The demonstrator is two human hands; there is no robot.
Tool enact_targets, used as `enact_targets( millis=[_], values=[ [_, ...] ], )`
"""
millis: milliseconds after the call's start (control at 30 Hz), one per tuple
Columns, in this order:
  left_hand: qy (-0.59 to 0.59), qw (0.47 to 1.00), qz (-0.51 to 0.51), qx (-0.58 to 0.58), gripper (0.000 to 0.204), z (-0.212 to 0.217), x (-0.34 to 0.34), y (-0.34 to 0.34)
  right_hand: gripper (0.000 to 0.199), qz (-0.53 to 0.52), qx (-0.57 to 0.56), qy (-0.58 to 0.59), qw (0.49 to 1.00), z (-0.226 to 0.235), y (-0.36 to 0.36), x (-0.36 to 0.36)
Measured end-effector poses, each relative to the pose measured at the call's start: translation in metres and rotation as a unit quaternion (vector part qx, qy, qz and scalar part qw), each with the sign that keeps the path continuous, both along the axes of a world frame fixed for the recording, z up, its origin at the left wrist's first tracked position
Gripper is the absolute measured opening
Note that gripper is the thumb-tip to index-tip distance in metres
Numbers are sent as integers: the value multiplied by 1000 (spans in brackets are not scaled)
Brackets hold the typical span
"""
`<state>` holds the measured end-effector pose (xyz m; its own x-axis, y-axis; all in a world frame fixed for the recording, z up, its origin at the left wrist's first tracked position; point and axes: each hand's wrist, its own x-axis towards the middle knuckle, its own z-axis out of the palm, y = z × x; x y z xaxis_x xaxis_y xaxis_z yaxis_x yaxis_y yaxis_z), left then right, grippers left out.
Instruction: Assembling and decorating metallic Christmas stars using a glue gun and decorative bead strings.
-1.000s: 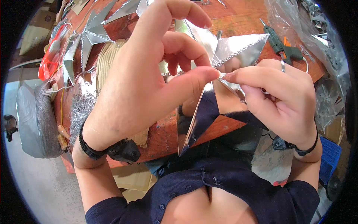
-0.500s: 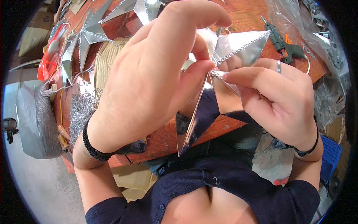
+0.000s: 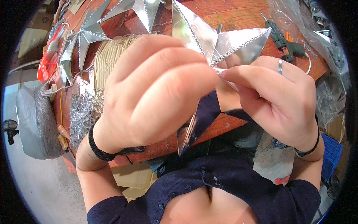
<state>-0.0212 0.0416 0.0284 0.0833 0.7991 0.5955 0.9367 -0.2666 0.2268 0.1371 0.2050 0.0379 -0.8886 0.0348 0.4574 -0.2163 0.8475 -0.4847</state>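
- Left hand: raised close to the camera, back of the hand facing up, fingers curled over the near side of the silver star. It grasps the star; the fingertips themselves are hidden behind the hand.
- Right hand: thumb and forefinger pinched on the beaded trim at the inner corner between two star arms. A ring sits on one finger, a dark band on the wrist.
- Star: held in the air between both hands, above the near edge of the table. Two arms point up and to the right; one long arm hangs down toward the person's chest. Beaded trim runs along the upper edges.
- Left wrist: a black band.
- Table, far left: more silver stars, lying flat, well apart from the hands.
- Table, behind the left hand: a roll of brown corrugated card, with a heap of silver tinsel just beside it.
- Table, right: a green glue gun lying near the clear plastic wrap.
- Left table edge: an orange bag.
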Motion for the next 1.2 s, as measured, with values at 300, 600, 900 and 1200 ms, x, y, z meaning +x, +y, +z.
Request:
enact_targets(
  millis=[300,600,900,1200],
  values=[
    [-30,996,35,-72,50,-23,3,-19,20,0,-1,0,1000,0,-1,1],
    [36,999,18,-33,42,-25,9,-17,18,-14,3,-22,1000,3,-1,4],
    [130,991,15,0,45,-25,10,-17,18,-2,5,-14,1000,2,-3,3],
    [92,995,17,-26,44,-22,5,-18,26,1,23,-29,999,9,-6,12]
  ],
)
